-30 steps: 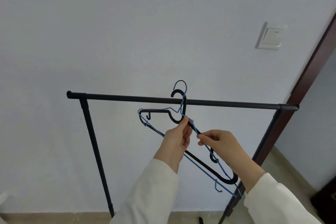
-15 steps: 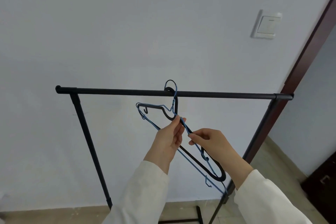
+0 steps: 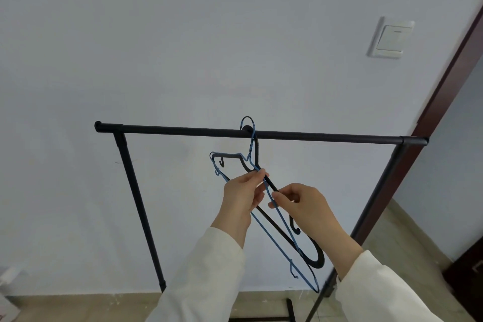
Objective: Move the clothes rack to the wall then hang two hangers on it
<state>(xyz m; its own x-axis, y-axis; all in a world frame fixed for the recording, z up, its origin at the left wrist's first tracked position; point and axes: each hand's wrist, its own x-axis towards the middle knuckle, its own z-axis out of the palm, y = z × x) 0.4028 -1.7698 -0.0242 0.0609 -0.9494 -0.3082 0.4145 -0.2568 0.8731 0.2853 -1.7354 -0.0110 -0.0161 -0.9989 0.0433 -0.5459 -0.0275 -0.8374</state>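
**Hangers meeting the rail**

Rack placement is looking done: the black metal clothes rack [image 3: 261, 135] is standing close against the pale wall [image 3: 183, 34]. You are now working on the hanging. Your left hand [image 3: 241, 197] is pinching the thin blue wire hanger [image 3: 271, 236] just below its neck, and your right hand [image 3: 308, 206] is gripping the arm of the thick black plastic hanger [image 3: 315, 256]. Both hooks are sitting at the rail's middle, though whether each is fully seated cannot be told. Both hangers are tilting down to the right. Letting go is what is remaining.
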